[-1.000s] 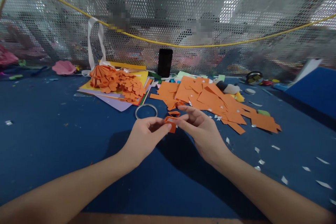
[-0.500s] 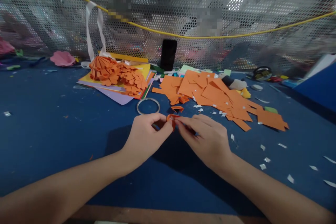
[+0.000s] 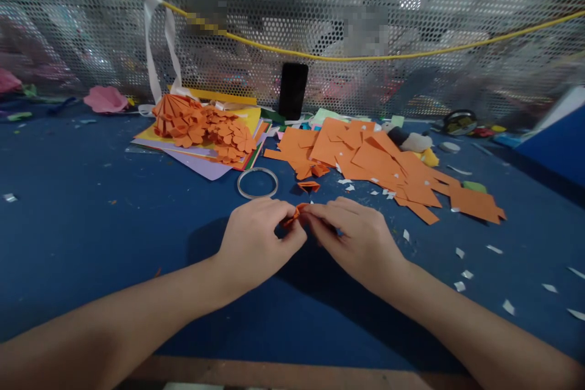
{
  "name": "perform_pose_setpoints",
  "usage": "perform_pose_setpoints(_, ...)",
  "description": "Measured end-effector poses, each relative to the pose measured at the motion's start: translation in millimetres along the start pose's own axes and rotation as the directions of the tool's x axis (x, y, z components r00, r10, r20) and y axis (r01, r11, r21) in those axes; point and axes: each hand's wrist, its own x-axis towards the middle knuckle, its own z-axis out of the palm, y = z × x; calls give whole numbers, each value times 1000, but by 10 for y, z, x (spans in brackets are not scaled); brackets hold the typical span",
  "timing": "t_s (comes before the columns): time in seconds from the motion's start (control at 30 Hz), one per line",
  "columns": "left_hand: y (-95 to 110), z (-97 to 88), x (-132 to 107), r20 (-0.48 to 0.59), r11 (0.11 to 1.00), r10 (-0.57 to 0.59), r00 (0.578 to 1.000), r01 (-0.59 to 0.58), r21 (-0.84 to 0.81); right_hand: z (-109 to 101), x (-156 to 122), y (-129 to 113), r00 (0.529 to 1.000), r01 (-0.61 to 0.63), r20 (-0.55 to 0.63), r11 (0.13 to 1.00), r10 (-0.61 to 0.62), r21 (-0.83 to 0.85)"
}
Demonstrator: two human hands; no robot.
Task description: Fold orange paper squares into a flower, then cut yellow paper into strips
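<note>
Between my fingertips is a small folded piece of orange paper [image 3: 298,212], partly hidden by the fingers. My left hand [image 3: 258,237] pinches it from the left, thumb below and index finger above. From the right, my right hand [image 3: 359,234] grips its other edge between thumb and fingers. Just beyond them on the blue table lies another small folded orange paper piece [image 3: 309,186]. A ring-shaped roll of tape [image 3: 257,183] rests flat close to my left hand's knuckles.
Orange paper flowers [image 3: 231,137] sit on stacked coloured sheets [image 3: 201,166] at back left. Cut orange paper [image 3: 381,161] spreads at back right, with white paper scraps [image 3: 467,274] nearer. A black phone [image 3: 293,91] leans on the perforated metal screen [image 3: 256,6]; a blue box [image 3: 560,140] stands far right.
My left fingers have shifted on the folded orange paper, which now looks tilted and narrower. Both hands stay together in the same place. The camera view has moved slightly.
</note>
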Motion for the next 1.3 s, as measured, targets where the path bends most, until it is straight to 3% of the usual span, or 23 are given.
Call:
perform_pose_setpoints(0.37, 0, 2, 12, 31, 997, 49, 998, -47, -59, 7, 25, -10, 993, 102, -56, 993, -105, -54)
perform_pose_setpoints(0.83, 23, -33, 31, 37, 989, 1, 999, 4, -151, -47, 34, -32, 999, -51, -11, 999, 51, 0)
perform_pose_setpoints(1.1, 7, -26, 45, -11, 988, -8, 1000, 6, -154, -44, 29, -22, 994, -40, -97, 992, 52, 116)
perform_pose_setpoints(1.2, 21, -33, 53, -1, 986, -31, 1000, 30, -167, -57, 34, -55, 987, -120, -92, 985, 131, 121)
perform_pose_setpoints(1.3, 26, -58, 74, 64, 959, -140, 988, 151, -239, -82, 48, -89, 948, -280, -106, 945, 300, 169)
